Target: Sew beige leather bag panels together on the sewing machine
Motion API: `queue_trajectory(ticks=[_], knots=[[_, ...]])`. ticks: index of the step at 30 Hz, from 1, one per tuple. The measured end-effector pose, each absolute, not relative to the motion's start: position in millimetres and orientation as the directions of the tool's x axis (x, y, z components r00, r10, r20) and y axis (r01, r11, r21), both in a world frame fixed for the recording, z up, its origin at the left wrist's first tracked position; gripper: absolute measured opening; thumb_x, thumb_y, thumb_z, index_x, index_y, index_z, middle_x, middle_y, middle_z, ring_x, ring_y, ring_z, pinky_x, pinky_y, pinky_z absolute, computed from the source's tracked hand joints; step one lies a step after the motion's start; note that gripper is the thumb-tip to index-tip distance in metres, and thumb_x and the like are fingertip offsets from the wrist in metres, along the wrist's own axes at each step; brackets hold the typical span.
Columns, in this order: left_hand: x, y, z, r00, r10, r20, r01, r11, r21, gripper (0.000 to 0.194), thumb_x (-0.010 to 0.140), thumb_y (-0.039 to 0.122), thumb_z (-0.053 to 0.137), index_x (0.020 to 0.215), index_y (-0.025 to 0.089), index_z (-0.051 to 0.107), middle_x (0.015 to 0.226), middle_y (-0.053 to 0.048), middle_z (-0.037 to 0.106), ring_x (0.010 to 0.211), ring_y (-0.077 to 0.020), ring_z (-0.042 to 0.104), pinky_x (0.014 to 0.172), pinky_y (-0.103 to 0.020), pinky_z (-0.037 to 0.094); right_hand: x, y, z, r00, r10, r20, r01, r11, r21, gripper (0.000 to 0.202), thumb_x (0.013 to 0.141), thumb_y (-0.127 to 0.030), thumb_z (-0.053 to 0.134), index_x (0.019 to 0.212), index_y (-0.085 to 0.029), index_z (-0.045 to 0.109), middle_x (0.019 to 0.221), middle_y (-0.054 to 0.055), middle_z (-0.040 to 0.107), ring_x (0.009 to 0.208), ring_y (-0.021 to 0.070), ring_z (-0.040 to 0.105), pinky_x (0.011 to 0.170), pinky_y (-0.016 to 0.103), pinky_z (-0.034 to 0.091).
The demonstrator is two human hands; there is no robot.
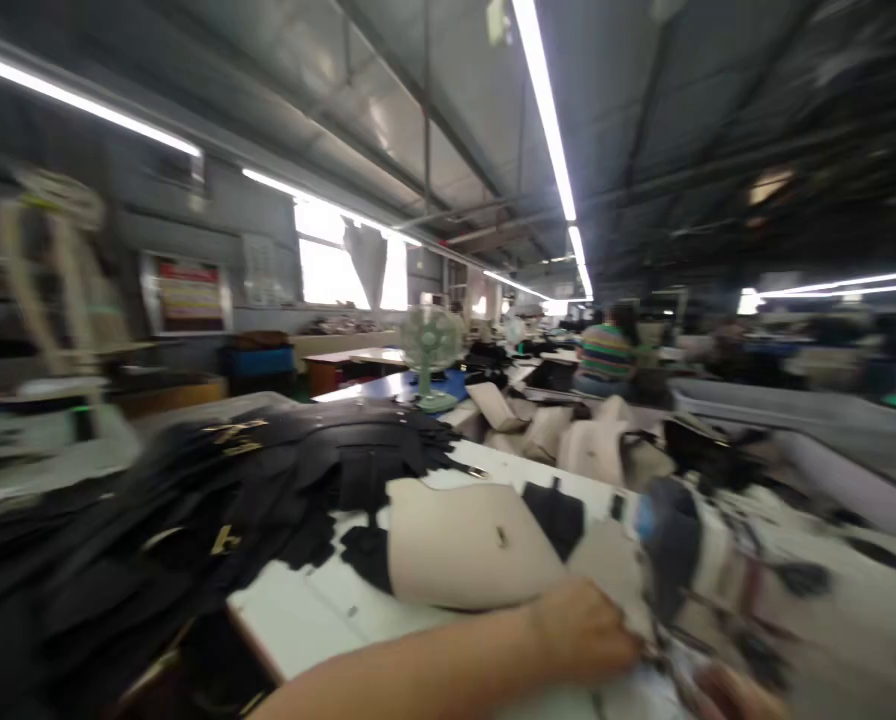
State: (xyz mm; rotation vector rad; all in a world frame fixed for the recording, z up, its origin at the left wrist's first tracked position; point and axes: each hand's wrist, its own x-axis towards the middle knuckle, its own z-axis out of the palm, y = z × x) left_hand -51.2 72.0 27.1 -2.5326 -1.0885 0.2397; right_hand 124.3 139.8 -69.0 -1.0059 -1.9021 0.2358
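Note:
My left hand [587,630] reaches in from the bottom across a white worktable [305,610]. Its back faces me, and its fingers are smeared by motion at a blurred pale and metallic patch. To its right, at the lower edge, part of my right hand [740,692] shows beside the same patch, its fingers also blurred. A cream panel [470,545] with a small gold-coloured fitting lies just beyond my left forearm. Black pieces [557,515] lie around that panel. Next to my left hand stands a dark grey rounded object [671,545] with a blue spot, too blurred to name.
A large heap of black pieces [268,480] with gold-coloured metal parts covers the left side. Cream pieces [598,440] are piled beyond the table. A green fan [429,345] stands farther back. A person in a striped top [605,352] sits in the distance.

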Motion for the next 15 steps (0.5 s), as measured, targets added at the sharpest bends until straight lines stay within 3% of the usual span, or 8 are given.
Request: queue_trajectory(ticks=[3,6,9,15], knots=[[-46.6,85.0,11.2,0.716,0.692,0.091,0.674,-0.652,-0.347,0.02,0.092,0.022,0.05,0.109,0.017,0.059,0.078,-0.007,0.067,0.067,-0.0199,0.063,0.054,-0.03,0.044,169.2,99.5,-53.7,-0.361,0.763,0.536,0.599,0.63,-0.494,0.032,0.093,-0.039,0.036,0.081,-0.018,0.058,0.079,0.011,0.063,0.077,0.0265,0.061,0.071,0.04,0.051],[-47.9,90.0,-5.7,0.725,0.672,0.15,0.679,-0.663,-0.315,0.025,0.092,0.015,0.048,0.115,0.013,0.056,0.084,-0.009,0.066,0.075,-0.0239,0.063,0.06,-0.032,0.044,169.1,87.1,-41.8,-0.342,0.8,0.493,0.691,0.57,-0.445,0.018,0.093,-0.022,0.041,0.086,-0.017,0.056,0.086,0.009,0.061,0.084,0.0242,0.058,0.076,0.038,0.049],[-54.9,80.3,-11.1,0.71,0.683,0.174,0.698,-0.647,-0.306,0.031,0.09,0.008,0.047,0.12,0.015,0.054,0.088,-0.009,0.064,0.081,-0.0236,0.062,0.065,-0.031,0.043,171.1,80.0,-32.7,-0.358,0.801,0.48,0.717,0.565,-0.408,0.01,0.089,-0.014,0.049,0.095,-0.016,0.057,0.094,0.007,0.06,0.091,0.0234,0.056,0.083,0.038,0.048],[-88.1,38.4,-1.3,0.695,0.705,0.139,0.713,-0.652,-0.256,0.04,0.089,0.004,0.045,0.123,0.024,0.053,0.089,-0.004,0.063,0.078,-0.0202,0.061,0.067,-0.03,0.043,209.4,49.9,-18.1,-0.436,0.766,0.473,0.735,0.606,-0.304,0.029,0.09,-0.011,0.051,0.118,-0.019,0.054,0.116,0.008,0.057,0.111,0.0266,0.049,0.1,0.046,0.039]])
